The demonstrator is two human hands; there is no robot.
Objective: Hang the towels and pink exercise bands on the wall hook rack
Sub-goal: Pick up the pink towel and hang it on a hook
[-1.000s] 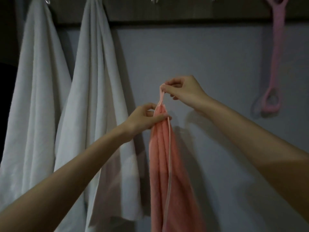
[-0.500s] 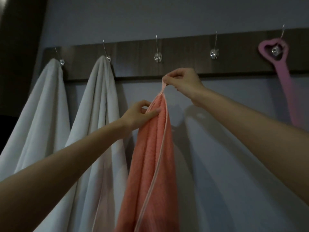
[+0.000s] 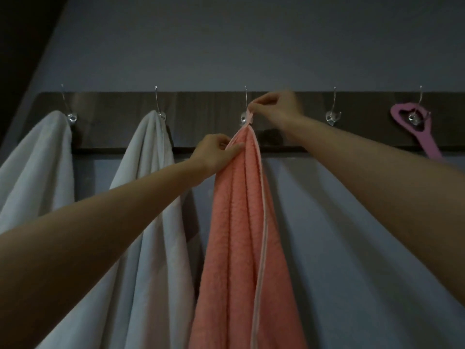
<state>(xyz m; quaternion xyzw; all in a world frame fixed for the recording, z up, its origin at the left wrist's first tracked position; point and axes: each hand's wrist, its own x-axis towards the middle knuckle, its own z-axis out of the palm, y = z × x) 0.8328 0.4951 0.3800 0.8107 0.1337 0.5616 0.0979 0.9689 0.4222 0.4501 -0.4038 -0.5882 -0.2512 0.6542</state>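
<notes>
A dark wooden hook rack (image 3: 201,107) runs across the wall with several clear hooks. A coral-pink towel (image 3: 239,235) hangs down from the middle hook (image 3: 243,117), its small loop at that hook. My right hand (image 3: 274,107) pinches the loop right beside the hook. My left hand (image 3: 216,152) grips the towel's upper left edge just below. Two white towels hang on the left hooks, one (image 3: 37,167) far left and one (image 3: 148,197) beside the coral towel. A pink exercise band (image 3: 425,134) hangs on the far right hook.
One hook (image 3: 332,118) between the coral towel and the pink band carries nothing. Grey wall (image 3: 251,41) spreads above and below the rack. A dark edge (image 3: 22,39) borders the wall at upper left.
Both hands have lifted the coral towel upward, bringing its loop from below the rack up to the middle hook. The view has tilted up, showing the whole rack.
</notes>
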